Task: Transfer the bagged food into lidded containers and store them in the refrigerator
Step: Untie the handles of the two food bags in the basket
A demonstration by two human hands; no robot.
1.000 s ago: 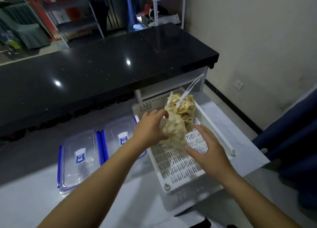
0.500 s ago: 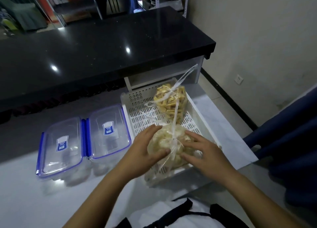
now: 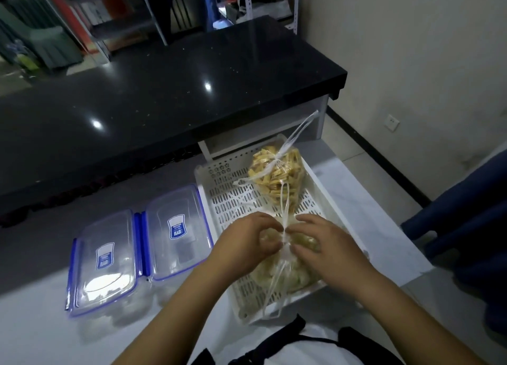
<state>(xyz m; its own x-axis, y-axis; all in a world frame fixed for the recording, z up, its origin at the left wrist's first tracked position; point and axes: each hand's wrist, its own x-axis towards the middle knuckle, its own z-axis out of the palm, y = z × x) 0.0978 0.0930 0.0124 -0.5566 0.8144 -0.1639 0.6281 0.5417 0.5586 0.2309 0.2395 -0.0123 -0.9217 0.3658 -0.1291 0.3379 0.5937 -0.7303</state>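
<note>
Plastic bag [image 3: 277,272] (in tray [image 3: 219,200]) | left hand [image 3: 247,245] pinches knot | right hand [image 3: 327,248] pinches knot

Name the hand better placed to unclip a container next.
Left, probably. The left hand sits nearest the containers, which lie left of the tray; the right hand would cross over the near bag.
</note>
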